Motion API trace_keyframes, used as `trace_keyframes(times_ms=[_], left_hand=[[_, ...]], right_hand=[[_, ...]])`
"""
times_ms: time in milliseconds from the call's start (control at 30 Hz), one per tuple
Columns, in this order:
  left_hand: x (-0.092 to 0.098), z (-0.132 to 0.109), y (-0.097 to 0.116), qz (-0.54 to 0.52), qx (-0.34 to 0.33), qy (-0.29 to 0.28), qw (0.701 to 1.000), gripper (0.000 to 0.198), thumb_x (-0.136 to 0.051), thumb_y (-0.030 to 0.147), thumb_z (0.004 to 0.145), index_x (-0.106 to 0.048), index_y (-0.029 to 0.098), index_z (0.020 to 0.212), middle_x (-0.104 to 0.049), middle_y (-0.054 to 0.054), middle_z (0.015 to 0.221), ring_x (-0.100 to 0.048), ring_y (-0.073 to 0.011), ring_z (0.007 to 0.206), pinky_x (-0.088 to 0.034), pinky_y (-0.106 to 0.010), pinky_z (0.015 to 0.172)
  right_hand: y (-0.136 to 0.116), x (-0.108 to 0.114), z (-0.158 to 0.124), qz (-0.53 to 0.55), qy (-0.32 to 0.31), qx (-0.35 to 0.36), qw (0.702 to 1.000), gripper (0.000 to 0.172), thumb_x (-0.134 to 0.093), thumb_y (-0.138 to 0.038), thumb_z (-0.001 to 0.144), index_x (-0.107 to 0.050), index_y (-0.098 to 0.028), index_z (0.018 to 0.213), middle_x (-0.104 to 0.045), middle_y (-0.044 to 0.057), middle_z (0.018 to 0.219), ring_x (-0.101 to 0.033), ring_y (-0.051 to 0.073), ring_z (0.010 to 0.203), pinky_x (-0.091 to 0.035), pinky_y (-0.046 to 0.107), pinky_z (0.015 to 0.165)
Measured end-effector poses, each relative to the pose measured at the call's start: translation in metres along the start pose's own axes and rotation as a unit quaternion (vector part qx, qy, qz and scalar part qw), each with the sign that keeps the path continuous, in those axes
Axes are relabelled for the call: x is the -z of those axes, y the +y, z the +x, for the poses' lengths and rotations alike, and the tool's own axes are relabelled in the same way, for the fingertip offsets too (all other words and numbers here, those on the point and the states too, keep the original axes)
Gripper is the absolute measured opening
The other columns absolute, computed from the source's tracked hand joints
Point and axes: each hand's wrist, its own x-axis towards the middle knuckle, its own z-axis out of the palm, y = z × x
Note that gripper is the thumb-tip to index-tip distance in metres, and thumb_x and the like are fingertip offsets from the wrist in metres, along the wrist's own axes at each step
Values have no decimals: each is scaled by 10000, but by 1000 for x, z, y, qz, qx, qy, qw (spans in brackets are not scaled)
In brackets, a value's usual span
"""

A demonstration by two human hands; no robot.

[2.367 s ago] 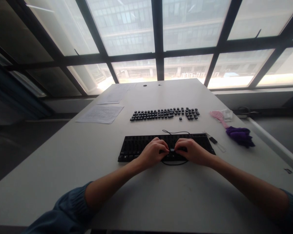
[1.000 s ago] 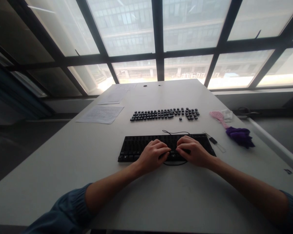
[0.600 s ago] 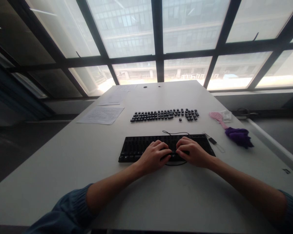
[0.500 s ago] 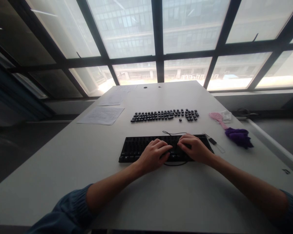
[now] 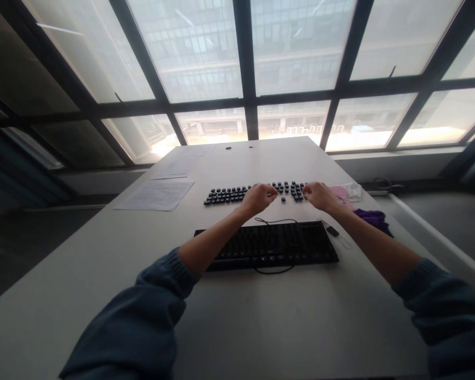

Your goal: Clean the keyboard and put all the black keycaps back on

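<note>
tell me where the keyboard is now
In the head view, the keyboard lies below and slightly right of centre on the table, nearer the camera than the loose keycaps, its left end partly hidden by the left forearm.

A person in blue sleeves point(image 5: 140, 314) with gathered cuffs extends both bare forearms point(image 5: 216, 235) forward, the two slanting inward. The left hand point(image 5: 260, 198) and right hand point(image 5: 319, 196) curl toward each other, knuckles up and well apart. From where I stand, the fingertips are too small and blurred to say whether they pinch anything.
</note>
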Motion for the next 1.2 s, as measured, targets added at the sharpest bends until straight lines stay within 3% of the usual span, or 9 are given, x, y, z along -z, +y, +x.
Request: trace_keyframes(times_ms=[133,333,500,633,733,800,967,1100,1200], left_hand=[[-34,40,-11,11,37,-20,999,173,-706,226,836,-802,204,978,-787,-62,990,-717,-224,931,-535,-317,873],[-70,56,-21,18,41,-44,998,205,-771,227,776,-807,226,978,-784,-63,1017,-709,-240,995,-523,-331,944],[-79,57,-17,19,39,-44,998,157,-714,168,797,-820,233,893,-786,-56,980,-711,-235,972,-517,-327,947],[-74,51,-10,7,31,-36,999,150,-705,181,808,-819,230,892,-787,-51,935,-712,-218,917,-523,-313,909],[-59,34,0,-9,17,-29,999,132,-718,237,816,-817,231,904,-787,-31,908,-706,-192,860,-522,-284,858],[-47,15,9,-28,6,-27,999,123,-727,283,819,-817,234,888,-783,-18,861,-697,-177,819,-515,-267,815],[-26,-49,40,-99,-9,-48,994,124,-753,316,806,-821,229,861,-756,-14,744,-665,-173,737,-495,-264,717],[-33,-90,55,-121,-23,-64,990,74,-790,266,783,-817,243,848,-781,-10,815,-676,-202,829,-504,-311,825],[-44,-104,55,-136,-42,-56,988,65,-799,241,787,-812,244,851,-794,-2,894,-674,-205,877,-494,-330,889]], right_hand=[[0,-14,12,-27,-19,43,999,167,-669,-201,867,-767,-202,1002,-752,100,1069,-657,239,1051,-484,305,889],[-2,-28,18,-40,-31,109,993,150,-652,-160,863,-763,-198,957,-747,102,1044,-603,255,1089,-454,310,906],[-6,-34,21,-41,-36,133,990,167,-606,-121,867,-762,-178,879,-750,121,969,-603,267,1033,-429,330,895],[-12,-31,18,-31,-29,145,989,168,-607,-108,865,-759,-169,827,-748,115,953,-615,262,988,-415,343,899],[-16,-22,5,-2,-10,151,989,159,-607,-143,893,-759,-179,863,-739,91,962,-627,234,957,-426,326,887],[-19,-14,-13,79,14,162,984,138,-615,-170,903,-751,-186,895,-727,74,964,-637,209,918,-451,306,852],[-24,8,-77,301,3,199,933,100,-632,-196,887,-728,-196,856,-709,47,918,-649,173,816,-499,274,725],[-21,16,-123,324,-24,177,929,57,-677,-217,858,-732,-211,870,-716,42,887,-654,186,791,-526,308,734],[-14,13,-143,329,-33,186,925,47,-686,-213,865,-730,-216,848,-721,54,925,-666,193,818,-540,321,750]])
